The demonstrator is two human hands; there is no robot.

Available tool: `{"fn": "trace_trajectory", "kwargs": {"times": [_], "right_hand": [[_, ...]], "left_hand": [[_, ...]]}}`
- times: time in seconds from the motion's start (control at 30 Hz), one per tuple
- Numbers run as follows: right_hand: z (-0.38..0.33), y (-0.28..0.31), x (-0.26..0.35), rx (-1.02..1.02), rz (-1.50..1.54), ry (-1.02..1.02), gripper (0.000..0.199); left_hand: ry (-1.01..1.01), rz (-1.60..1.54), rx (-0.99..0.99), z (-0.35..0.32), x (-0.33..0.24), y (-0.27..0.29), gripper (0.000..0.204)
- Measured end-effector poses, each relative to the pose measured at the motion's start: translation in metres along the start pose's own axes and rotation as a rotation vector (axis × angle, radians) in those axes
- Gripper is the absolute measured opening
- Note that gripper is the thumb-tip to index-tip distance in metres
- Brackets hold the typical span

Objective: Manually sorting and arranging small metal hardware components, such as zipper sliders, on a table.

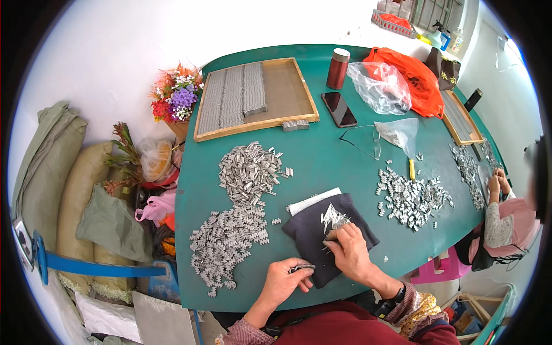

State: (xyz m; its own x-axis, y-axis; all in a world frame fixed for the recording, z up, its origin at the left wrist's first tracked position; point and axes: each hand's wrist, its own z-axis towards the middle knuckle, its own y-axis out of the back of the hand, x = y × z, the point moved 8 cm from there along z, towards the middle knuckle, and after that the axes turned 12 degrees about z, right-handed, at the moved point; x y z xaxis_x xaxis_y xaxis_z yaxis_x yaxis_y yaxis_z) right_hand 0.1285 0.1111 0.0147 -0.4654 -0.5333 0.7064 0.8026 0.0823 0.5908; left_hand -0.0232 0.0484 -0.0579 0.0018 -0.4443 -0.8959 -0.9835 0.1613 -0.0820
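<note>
My left hand (284, 282) is closed around a small dark-edged metal piece (302, 268), pinched between thumb and fingers. Over a dark folded cloth (313, 244) my right hand (351, 250) bends down, its thumb and fingertips together on a thin metal pin. A little heap of such silvery pins (333, 217) lies on the cloth just beyond the fingertips. A white pad (314, 200) sticks out from under the cloth's far edge. Left of the cloth are a pile of wavy-edged metal pieces (227, 244) and, touching it, a pile of metal blocks (250, 172).
A wooden tray (290, 92) with rows of metal pieces stands at the back of the green table (322, 155). Nearby are a phone (339, 109), a red flask (338, 69), glasses (368, 146) and plastic bags (382, 86). More pieces (411, 198) lie right, where another person (509, 224) works.
</note>
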Motion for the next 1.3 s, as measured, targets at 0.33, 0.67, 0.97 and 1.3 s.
{"fn": "trace_trajectory", "kwargs": {"times": [0.33,0.67,0.97,1.3], "right_hand": [[-0.015,-0.005,0.0,0.164,0.502,-0.461,0.012],[-0.024,-0.008,-0.006,0.154,0.545,-0.445,0.012],[-0.022,-0.006,-0.003,0.155,0.503,-0.382,0.011],[-0.007,0.005,0.0,0.051,0.303,-0.107,0.009]], "left_hand": [[-0.09,0.101,0.008,0.009,-0.017,-0.02,0.01],[-0.089,0.147,-0.004,0.009,-0.016,-0.024,0.01],[-0.092,0.173,-0.001,0.008,-0.016,-0.025,0.01],[0.004,0.096,-0.023,0.007,-0.014,-0.017,0.01]]}}
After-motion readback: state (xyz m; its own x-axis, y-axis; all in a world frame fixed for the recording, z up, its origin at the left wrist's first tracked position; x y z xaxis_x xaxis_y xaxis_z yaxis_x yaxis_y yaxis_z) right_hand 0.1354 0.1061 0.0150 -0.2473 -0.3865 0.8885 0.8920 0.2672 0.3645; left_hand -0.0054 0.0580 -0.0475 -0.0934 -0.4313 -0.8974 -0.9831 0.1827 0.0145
